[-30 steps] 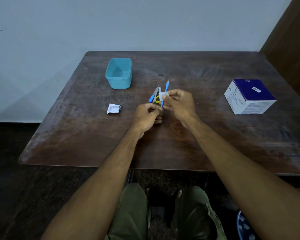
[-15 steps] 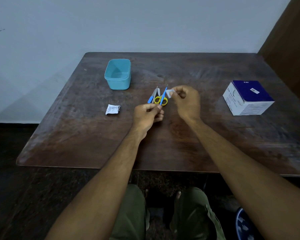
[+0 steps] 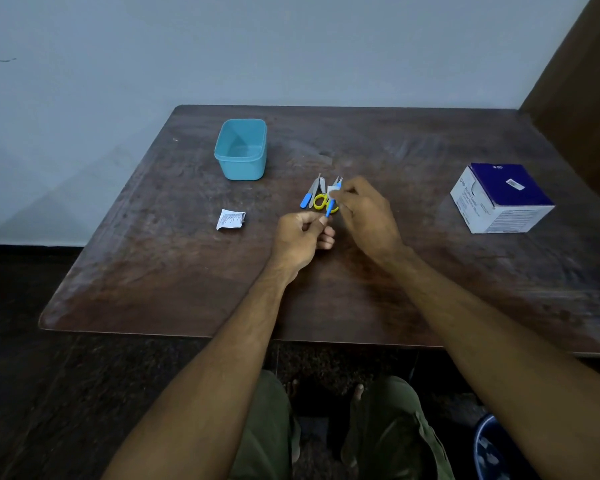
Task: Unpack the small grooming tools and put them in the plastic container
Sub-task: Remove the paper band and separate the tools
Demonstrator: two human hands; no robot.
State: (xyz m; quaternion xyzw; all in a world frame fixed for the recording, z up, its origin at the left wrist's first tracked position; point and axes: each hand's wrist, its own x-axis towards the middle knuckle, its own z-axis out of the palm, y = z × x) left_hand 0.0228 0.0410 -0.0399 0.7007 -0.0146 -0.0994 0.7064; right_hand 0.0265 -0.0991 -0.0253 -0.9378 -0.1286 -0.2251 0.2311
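My left hand (image 3: pixel 300 237) pinches the lower end of a thin blue-handled tool (image 3: pixel 331 203) and holds it tilted above the table. My right hand (image 3: pixel 364 211) pinches a small white wrapper (image 3: pixel 333 192) at the tool's upper end. Behind them on the table lie yellow-handled scissors (image 3: pixel 321 201) and a blue-handled metal tool (image 3: pixel 310 194). The teal plastic container (image 3: pixel 241 148) stands open and empty at the back left, apart from both hands.
A crumpled white paper packet (image 3: pixel 230 219) lies on the dark wooden table (image 3: pixel 187 265) left of my hands. A blue and white cardboard box (image 3: pixel 501 199) stands at the right. A wall runs behind the table; a brown panel is at far right.
My right hand drew the white wrapper up and right off the blue tool, then came back close to its tip. My left hand stayed holding the tool's lower end.
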